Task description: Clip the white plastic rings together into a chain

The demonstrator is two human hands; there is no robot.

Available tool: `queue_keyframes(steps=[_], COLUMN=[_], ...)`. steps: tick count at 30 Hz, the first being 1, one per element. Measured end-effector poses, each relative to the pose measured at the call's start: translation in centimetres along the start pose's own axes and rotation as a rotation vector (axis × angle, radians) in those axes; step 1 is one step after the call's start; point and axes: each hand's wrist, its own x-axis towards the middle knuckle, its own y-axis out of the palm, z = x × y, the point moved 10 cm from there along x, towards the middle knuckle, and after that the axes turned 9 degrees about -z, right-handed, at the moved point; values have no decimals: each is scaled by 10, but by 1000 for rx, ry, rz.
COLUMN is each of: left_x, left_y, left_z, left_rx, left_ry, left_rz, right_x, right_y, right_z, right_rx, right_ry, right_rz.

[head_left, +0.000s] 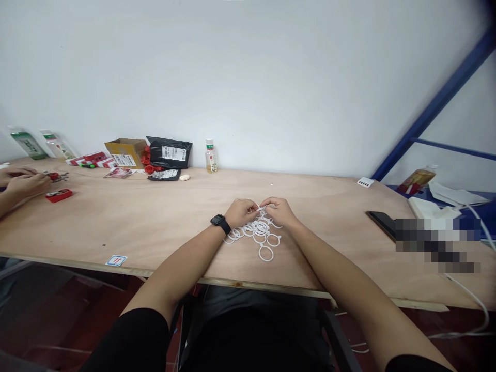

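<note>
My left hand (pixel 241 213), with a black watch (pixel 220 222) on its wrist, has its fingers pinched together at the top of a pile of white plastic rings (pixel 260 227). Facing it, my right hand (pixel 280 212) pinches too, and the fingertips of both hands almost meet at a small white part (pixel 262 208), which looks like part of a white ring. The rings overlap on the wooden table just below my hands, and some carry a small tab. One lies nearest to me, at the front of the pile. My fingers partly hide what they hold.
A co-worker's hands (pixel 25 183) are at the far left, by a red case (pixel 59 195). Along the wall stand a small bottle (pixel 211 160), a black parcel (pixel 169 153) and a cardboard box (pixel 126 153). A phone (pixel 380 223) and a white charger (pixel 365 182) lie to the right.
</note>
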Motion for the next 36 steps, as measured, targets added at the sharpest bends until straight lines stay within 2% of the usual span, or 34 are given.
queue_keyframes(steps=[4, 7, 9, 11, 14, 19, 23, 30, 36], left_x=[0, 1, 0, -3, -8, -13, -11, -8, -8], left_y=[0, -7, -9, -5, 8, 18, 16, 12, 12], left_z=[1, 16, 29, 39, 41, 30, 24, 24, 24], left_rx=[-10, 44, 117, 185, 234, 205, 193, 169, 138], left_ry=[-24, -93, -152, -190, -193, -172, -160, -164, -158], left_rz=[11, -56, -74, -25, 98, 188, 184, 151, 143], right_x=[1, 5, 10, 14, 20, 18, 9, 3, 4], right_y=[2, -7, -21, -36, -42, -15, 14, 28, 25], right_z=[-5, -16, -25, -33, -40, -37, -38, -34, -39], right_rx=[70, 93, 10, -133, -345, -483, -457, -478, -422], right_ry=[15, 26, 10, -20, -98, -261, -242, -215, -138], right_rz=[5, -44, -136, -210, -198, -2, 182, 238, 250])
